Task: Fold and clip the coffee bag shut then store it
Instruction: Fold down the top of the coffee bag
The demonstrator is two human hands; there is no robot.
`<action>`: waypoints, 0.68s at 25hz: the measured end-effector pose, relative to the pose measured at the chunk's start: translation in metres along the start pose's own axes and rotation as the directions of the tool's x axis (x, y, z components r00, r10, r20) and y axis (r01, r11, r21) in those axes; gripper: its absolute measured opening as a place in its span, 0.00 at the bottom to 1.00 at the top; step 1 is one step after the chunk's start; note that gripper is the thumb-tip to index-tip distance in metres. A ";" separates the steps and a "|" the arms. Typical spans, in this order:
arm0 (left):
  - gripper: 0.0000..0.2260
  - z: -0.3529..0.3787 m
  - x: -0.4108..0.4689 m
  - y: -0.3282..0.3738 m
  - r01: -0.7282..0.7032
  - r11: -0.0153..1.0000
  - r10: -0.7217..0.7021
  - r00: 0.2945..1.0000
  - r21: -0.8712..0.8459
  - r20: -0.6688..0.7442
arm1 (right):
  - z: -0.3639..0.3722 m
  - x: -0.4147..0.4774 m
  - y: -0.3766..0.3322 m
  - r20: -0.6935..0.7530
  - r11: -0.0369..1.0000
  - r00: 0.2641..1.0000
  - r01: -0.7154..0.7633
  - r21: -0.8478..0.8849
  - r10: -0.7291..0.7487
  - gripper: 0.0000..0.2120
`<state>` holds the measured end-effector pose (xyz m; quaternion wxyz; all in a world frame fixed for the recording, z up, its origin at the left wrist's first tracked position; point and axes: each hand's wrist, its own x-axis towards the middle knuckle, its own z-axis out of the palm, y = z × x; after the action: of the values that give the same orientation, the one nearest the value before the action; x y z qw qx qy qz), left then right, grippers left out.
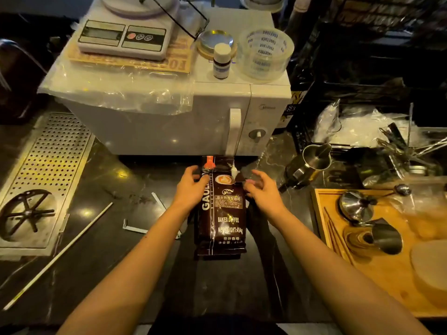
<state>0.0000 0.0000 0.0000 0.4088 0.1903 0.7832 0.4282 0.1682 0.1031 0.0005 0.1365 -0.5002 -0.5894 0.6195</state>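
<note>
While the coffee bag [221,213] lies on the dark counter [108,250] before the microwave [169,126], my left hand [191,187] grips its upper left edge. My right hand [263,189] curls at its upper right corner; whether it pinches, I cannot tell.

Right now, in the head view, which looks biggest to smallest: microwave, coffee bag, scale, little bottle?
1. microwave
2. coffee bag and scale: about alike, and the bag sits nearer, so unranked
3. little bottle

The microwave [157,126] blocks just behind the coffee bag [225,213]; counter [108,170] leftward passable, wooden tray [362,274] crowds right
</note>
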 end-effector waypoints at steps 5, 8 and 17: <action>0.15 0.007 0.015 0.001 0.045 0.993 -0.043 0.999 -0.107 0.018 | -0.002 0.024 0.004 0.012 0.997 1.000 -0.020 0.070 0.019 0.19; 0.09 0.005 0.016 0.000 0.007 0.988 -0.009 1.000 -0.151 -0.012 | 0.001 0.032 0.006 0.047 0.995 0.999 0.004 0.103 -0.009 0.14; 0.09 0.003 0.017 -0.011 0.004 0.952 -0.028 0.997 -0.308 -0.074 | 0.005 0.039 0.009 0.008 0.988 0.998 0.067 0.139 -0.069 0.14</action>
<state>-0.0068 0.0064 -0.0185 0.4062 0.1016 0.7238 0.5485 0.1498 0.1271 -0.0266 0.1883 -0.4652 -0.5625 0.6570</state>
